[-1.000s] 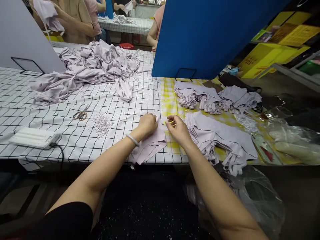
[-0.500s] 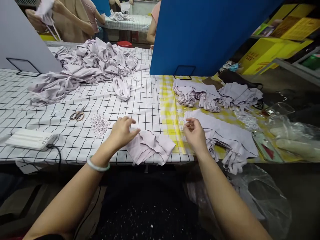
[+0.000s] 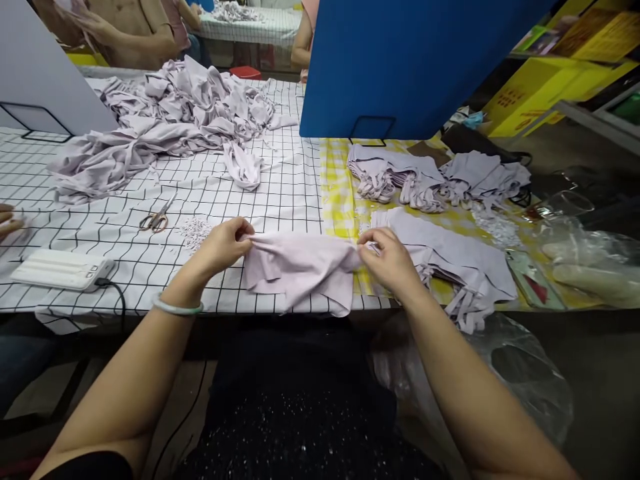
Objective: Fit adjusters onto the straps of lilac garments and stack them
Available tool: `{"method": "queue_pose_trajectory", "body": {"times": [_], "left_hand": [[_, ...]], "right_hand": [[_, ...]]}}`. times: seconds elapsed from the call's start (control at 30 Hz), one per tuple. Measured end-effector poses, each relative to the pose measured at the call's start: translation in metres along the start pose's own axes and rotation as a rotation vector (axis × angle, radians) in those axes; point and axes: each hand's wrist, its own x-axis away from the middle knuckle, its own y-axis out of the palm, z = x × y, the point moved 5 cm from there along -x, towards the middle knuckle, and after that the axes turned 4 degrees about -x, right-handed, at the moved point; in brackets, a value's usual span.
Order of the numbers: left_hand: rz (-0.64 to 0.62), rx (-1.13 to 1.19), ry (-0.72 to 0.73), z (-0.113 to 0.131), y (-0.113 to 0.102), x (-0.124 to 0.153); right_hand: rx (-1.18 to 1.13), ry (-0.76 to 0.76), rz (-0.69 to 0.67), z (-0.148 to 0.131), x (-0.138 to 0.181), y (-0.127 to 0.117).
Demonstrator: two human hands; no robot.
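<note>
On the checked bench [image 3: 290, 180], left hand [image 3: 223, 250] and right hand [image 3: 393, 263] pinch opposite ends of a pale cloth [image 3: 305, 263] near the front edge; neat stack [image 3: 450, 252] at right, tangled heap [image 3: 200, 107] far left suggest work partway.

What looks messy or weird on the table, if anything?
The tiny pale bits between the scissors and the left hand look a bit spilled, because they lie loose on the tablecloth. The big fabric pile at the back looks tangled, unlike the flatter stacks on the right.
</note>
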Motion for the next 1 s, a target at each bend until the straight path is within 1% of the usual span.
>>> {"method": "queue_pose_trajectory", "body": {"times": [0.07,0.1,0.13,0.17,0.27,0.33,0.37,0.43,0.5,0.53,0.57,0.6,0.63,0.7,0.73,0.77,0.8,0.83,0.9,0.97,1.0], "left_hand": [[0.201,-0.21,0.04,-0.001,0.004,0.003],[0.273,-0.276,0.062,-0.002,0.011,0.009],[0.316,-0.31,0.082,-0.003,0.019,0.016],[0.331,-0.317,0.098,-0.003,0.027,0.024],[0.344,-0.27,0.159,0.002,0.045,0.048],[0.36,-0.234,0.235,0.015,0.05,0.06],[0.346,-0.213,0.287,0.023,0.053,0.064],[0.258,-0.183,0.39,0.037,0.063,0.068],[0.171,-0.164,0.433,0.043,0.072,0.068],[0.165,-0.152,0.42,0.041,0.073,0.066],[0.19,-0.137,0.388,0.037,0.071,0.064],[0.241,-0.12,0.346,0.032,0.066,0.062],[0.3,-0.11,0.301,0.025,0.06,0.061],[0.386,-0.138,0.208,0.013,0.048,0.062],[0.394,-0.175,0.161,0.007,0.045,0.065],[0.374,-0.217,0.12,0.002,0.043,0.068],[0.336,-0.259,0.084,-0.003,0.044,0.071],[0.297,-0.297,0.054,-0.006,0.047,0.074],[0.247,-0.356,0.016,-0.009,0.055,0.076],[0.238,-0.389,0.004,-0.007,0.064,0.071],[0.233,-0.398,0.002,-0.005,0.069,0.066]], "right_hand": [[0.108,-0.002,0.125,0.0,0.0,-0.01],[0.142,-0.021,0.163,-0.004,0.007,-0.011],[0.15,-0.049,0.167,-0.009,0.016,-0.008],[0.136,-0.079,0.136,-0.016,0.027,-0.002],[0.107,-0.102,-0.019,-0.029,0.064,0.021],[0.159,-0.058,-0.077,-0.026,0.08,0.031],[0.178,-0.036,-0.094,-0.021,0.084,0.033],[0.167,-0.024,-0.101,-0.014,0.085,0.032],[0.142,-0.038,-0.013,-0.016,0.082,0.025],[0.135,-0.05,0.044,-0.022,0.08,0.023],[0.13,-0.063,0.086,-0.031,0.078,0.023],[0.128,-0.081,0.093,-0.042,0.076,0.029],[0.13,-0.099,0.062,-0.055,0.073,0.039],[0.159,-0.134,-0.062,-0.081,0.066,0.068],[0.183,-0.143,-0.117,-0.09,0.061,0.082],[0.191,-0.142,-0.159,-0.096,0.055,0.092],[0.167,-0.126,-0.184,-0.098,0.048,0.097],[0.103,-0.091,-0.189,-0.095,0.04,0.097],[-0.08,0.023,-0.148,-0.073,0.025,0.081],[-0.19,0.145,-0.056,-0.038,0.013,0.051],[-0.169,0.188,0.001,-0.019,0.011,0.034]]}}
